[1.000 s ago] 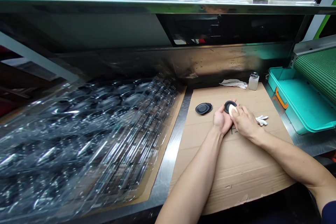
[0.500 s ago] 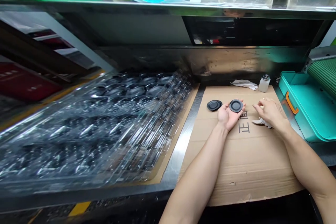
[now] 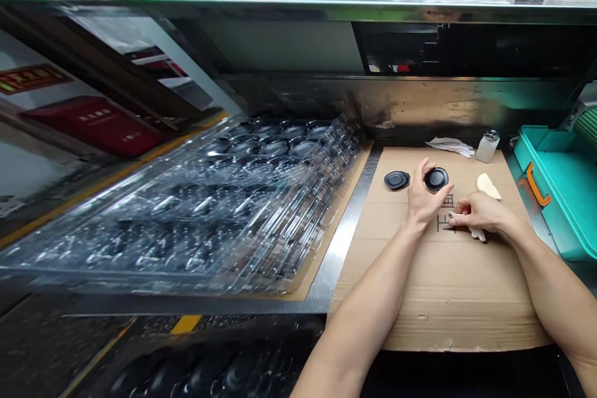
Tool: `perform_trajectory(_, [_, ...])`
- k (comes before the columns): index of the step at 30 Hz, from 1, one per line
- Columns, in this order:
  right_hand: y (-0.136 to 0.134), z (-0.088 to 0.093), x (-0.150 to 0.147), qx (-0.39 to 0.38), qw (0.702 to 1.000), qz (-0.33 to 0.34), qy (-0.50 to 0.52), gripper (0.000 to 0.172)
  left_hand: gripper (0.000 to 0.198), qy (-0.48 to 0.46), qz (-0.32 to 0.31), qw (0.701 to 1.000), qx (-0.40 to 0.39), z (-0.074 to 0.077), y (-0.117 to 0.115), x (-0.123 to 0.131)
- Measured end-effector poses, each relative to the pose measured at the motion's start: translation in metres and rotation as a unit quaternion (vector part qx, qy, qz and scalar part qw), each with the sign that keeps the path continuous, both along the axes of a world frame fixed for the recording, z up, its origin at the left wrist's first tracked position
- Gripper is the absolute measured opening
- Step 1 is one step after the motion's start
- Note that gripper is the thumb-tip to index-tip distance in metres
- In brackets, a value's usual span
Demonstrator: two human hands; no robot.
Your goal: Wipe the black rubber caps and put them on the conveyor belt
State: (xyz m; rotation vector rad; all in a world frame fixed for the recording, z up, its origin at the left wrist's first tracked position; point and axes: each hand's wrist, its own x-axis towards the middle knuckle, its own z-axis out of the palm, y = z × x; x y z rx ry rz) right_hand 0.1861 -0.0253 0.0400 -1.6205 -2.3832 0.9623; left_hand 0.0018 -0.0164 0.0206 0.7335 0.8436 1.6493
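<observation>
A round black disc-shaped part with a raised rim is held on edge between the thumb and fingers of my left hand, its face toward me. My right hand is closed in a pinch just to the right and nearer me. White cloth, perhaps a glove, pokes out beneath the right hand, and a bit shows at its fingertips. Left of my left hand, a second black part lies on the cardboard sheet. Beyond my right hand sits a cream sponge-like pad.
Stacked clear plastic trays with dark round parts fill the left side. At the back stand a small bottle and a white glove. A teal bin with an orange handle is on the right. A metal shelf runs overhead.
My left hand has turned from palm-up, with the disc lying on it, to gripping it upright. My right hand has come down onto the cloth, uncovering the pad. The view has swung left.
</observation>
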Motion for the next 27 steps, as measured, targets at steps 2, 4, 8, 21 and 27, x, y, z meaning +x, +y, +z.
perform_trajectory(2, [0.001,-0.001,0.0,0.004,1.0,-0.001,-0.004,0.041,0.078,0.011,-0.019,1.0,0.013,0.003,-0.007,0.002])
perform_trajectory(4, [0.003,-0.002,0.001,0.005,1.0,0.002,-0.005,0.043,0.08,0.02,-0.031,0.999,0.022,0.005,-0.011,0.002])
perform_trajectory(8, [0.006,-0.007,0.003,0.002,1.0,0.008,0.017,0.041,0.078,0.048,-0.015,0.998,0.036,0.007,-0.012,0.001])
perform_trajectory(21, [0.011,-0.013,0.005,-0.009,0.999,0.001,0.032,0.037,0.021,0.229,-0.016,0.968,0.106,-0.002,0.0,-0.011])
perform_trajectory(27, [0.017,-0.019,0.007,-0.023,0.998,0.01,0.058,0.041,0.038,0.317,0.172,0.932,-0.046,-0.002,0.035,-0.094])
